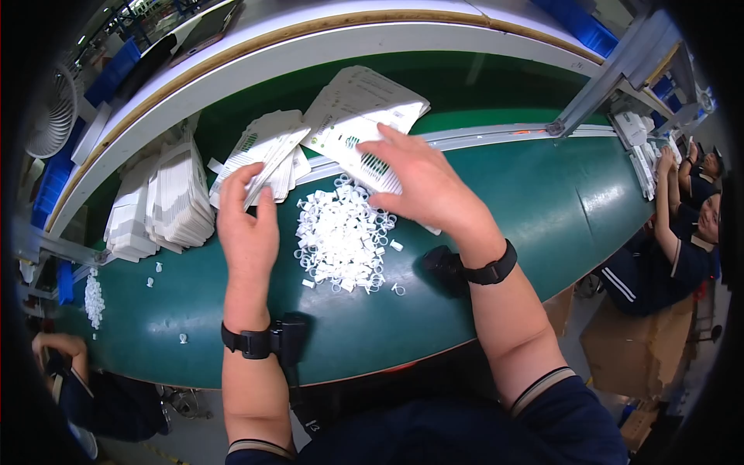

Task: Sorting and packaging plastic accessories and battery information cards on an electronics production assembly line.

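My left hand (249,227) reaches to the near end of a smaller pile of white printed flat cartons (267,143). Its thumb and index finger stand apart at the cartons' edge. Over a larger fanned pile of white cartons with green print (364,97), my right hand (430,182) is spread, fingertips on or just above the top one. A white corner pokes out below the right wrist. Between my forearms lies a heap of small white plastic pieces with rings (341,232), a few of them scattered at its near side.
Tall stacks of white folded cartons (177,194) stand at the left. Further left is a small pile of white pieces (94,298). A metal rail (496,138) crosses the green table (542,209) behind the heap. Co-workers sit at right (690,256) and lower left (93,395).
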### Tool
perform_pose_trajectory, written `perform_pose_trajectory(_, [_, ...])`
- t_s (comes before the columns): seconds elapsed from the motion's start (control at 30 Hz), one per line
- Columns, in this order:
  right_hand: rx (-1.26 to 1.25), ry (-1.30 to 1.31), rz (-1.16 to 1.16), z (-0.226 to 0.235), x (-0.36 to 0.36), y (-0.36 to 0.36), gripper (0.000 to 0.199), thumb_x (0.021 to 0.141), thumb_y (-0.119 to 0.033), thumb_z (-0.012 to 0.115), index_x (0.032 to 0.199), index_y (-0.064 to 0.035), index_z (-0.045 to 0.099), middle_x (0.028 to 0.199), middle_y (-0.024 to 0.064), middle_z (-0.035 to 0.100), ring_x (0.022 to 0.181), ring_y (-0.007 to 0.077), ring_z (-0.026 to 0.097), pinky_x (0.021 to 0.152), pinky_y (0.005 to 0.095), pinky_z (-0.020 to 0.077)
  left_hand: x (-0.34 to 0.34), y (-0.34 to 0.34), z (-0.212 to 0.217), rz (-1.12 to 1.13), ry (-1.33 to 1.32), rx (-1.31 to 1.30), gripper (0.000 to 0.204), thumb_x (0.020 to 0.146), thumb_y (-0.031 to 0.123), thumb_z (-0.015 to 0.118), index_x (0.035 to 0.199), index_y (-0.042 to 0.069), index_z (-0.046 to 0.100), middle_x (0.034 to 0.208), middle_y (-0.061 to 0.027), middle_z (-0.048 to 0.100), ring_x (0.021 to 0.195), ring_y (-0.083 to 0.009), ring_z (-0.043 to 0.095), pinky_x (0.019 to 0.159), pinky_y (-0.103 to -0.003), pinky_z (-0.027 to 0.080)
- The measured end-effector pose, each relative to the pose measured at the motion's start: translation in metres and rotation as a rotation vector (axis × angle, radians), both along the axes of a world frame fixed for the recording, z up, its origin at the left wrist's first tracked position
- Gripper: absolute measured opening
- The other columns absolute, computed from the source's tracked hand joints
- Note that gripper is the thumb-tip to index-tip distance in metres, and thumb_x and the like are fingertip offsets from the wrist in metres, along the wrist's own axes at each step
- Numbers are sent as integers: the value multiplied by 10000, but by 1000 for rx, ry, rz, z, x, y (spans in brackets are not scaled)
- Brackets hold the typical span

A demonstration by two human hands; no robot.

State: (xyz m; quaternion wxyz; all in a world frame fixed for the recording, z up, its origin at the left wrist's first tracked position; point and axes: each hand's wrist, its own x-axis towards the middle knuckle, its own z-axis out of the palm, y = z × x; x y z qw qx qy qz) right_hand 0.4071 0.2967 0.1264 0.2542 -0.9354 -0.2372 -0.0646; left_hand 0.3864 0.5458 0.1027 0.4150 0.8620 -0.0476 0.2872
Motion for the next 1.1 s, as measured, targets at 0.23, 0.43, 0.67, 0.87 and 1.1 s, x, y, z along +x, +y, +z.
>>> perform_pose_trajectory(0.23, [38,-203,-478,-2,27,-74,584,685,-177,775,1237,-163,581,1385,157,464,1230,353,464,997,484,389,12,46,-20,226,158,392,507,818,128,648,1300,56,509,1368,-212,439,1263,-387,404,1068,-421,321])
perform_pose_trajectory(0.43, [-70,-313,-729,-32,37,-127,599,602,-195,807,1169,-218,613,1247,113,510,1176,315,487,946,533,371,30,52,-47,105,169,485,545,840,116,619,1356,46,457,1390,-229,434,1289,-388,406,1085,-419,303])
perform_pose_trajectory(0.67, [153,-326,-574,-30,43,-79,561,646,-220,788,1168,-142,598,1233,176,523,1203,359,471,998,504,353,29,75,-43,99,149,489,415,847,-32,564,1260,2,542,1288,-188,544,1200,-344,502,1028,-389,368])
perform_pose_trajectory(0.87, [297,-298,-312,-25,30,-35,512,646,-125,778,1126,-61,614,1199,189,525,1209,359,447,1023,521,305,33,69,-41,87,236,478,371,888,-17,514,1258,-2,544,1283,-169,554,1186,-322,515,1011,-367,382])
perform_pose_trajectory(1.1, [403,-268,-207,-19,25,-19,483,673,-87,755,1131,-33,609,1202,188,537,1202,350,452,1041,473,284,29,75,-32,137,106,249,313,995,91,426,1273,3,542,1274,-145,574,1145,-262,555,990,-312,393])
